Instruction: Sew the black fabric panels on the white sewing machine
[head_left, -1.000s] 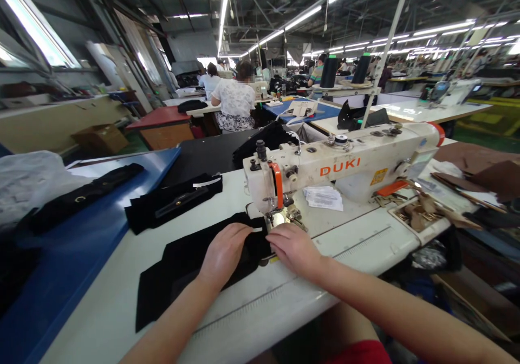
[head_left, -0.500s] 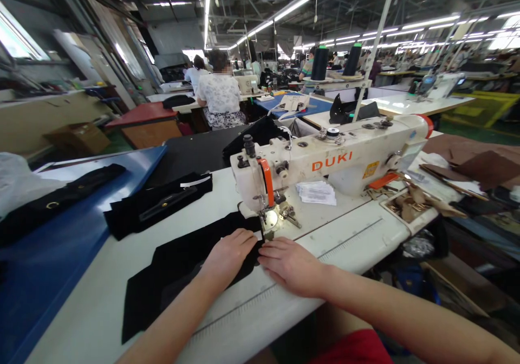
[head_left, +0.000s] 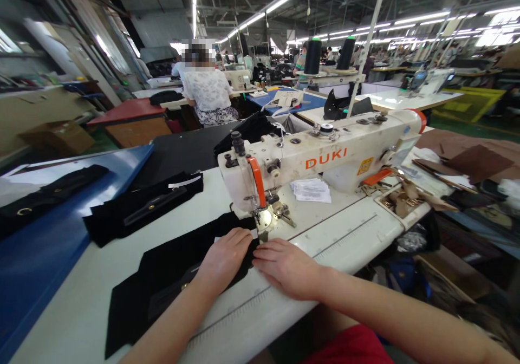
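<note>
Several dark fabric layers, a black fabric panel [head_left: 174,250] among them, lie on the white sewing table, the right end by the presser foot of a sewing machine [head_left: 284,155]. My left hand [head_left: 227,255] rests on top of this panel, fingers laid over it near a white strip [head_left: 254,234]. At the panel's right edge lies my right hand [head_left: 286,266], its fingers extended and the tips touching the cloth just in front of the needle plate [head_left: 265,219]. Both thumbs are mostly hidden. A small metal stud shows beside my left wrist.
Another black piece with a white strip [head_left: 146,204] lies left on the table. White labels [head_left: 311,190] sit under the machine arm. At right stands a tray of small parts [head_left: 402,204]. Brown sheets [head_left: 479,158] lie beyond. A person [head_left: 209,88] sits ahead, back turned.
The head view has shifted a little, so the scene sits slightly further left. Both hands and the black panel keep nearly the same place by the presser foot.
</note>
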A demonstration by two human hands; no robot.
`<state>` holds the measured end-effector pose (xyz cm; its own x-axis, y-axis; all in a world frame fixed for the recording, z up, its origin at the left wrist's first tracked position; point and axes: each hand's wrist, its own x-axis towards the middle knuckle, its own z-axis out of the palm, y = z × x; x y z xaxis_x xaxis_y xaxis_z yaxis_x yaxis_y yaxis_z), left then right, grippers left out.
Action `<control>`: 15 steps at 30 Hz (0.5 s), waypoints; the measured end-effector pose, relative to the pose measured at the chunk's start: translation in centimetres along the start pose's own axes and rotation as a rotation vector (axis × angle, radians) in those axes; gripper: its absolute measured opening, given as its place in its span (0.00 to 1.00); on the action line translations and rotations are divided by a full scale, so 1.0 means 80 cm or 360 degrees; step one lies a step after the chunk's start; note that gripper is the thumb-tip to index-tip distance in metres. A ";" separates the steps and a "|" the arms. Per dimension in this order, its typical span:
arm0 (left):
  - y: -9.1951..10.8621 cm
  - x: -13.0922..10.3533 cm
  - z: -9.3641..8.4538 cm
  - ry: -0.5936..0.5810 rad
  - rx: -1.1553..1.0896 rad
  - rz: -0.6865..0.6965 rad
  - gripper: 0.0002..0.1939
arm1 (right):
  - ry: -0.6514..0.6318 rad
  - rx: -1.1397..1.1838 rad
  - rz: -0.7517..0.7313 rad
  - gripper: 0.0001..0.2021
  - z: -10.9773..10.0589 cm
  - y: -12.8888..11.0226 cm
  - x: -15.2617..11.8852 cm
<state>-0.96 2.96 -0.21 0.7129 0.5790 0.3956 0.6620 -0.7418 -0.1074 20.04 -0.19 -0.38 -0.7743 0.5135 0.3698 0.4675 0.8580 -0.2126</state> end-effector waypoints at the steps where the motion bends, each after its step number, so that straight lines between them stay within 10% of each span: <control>1: 0.000 0.000 0.000 0.0018 0.0002 0.0003 0.15 | -0.0001 -0.0001 -0.0001 0.12 0.000 0.000 0.000; 15: -0.001 -0.002 0.005 0.0000 0.0039 0.0026 0.16 | 0.0061 0.0019 0.0140 0.10 -0.004 0.017 0.014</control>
<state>-1.04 3.07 -0.61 0.7237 0.5669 0.3935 0.6558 -0.7425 -0.1363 19.97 1.52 0.02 -0.7135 0.5865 0.3833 0.5278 0.8097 -0.2566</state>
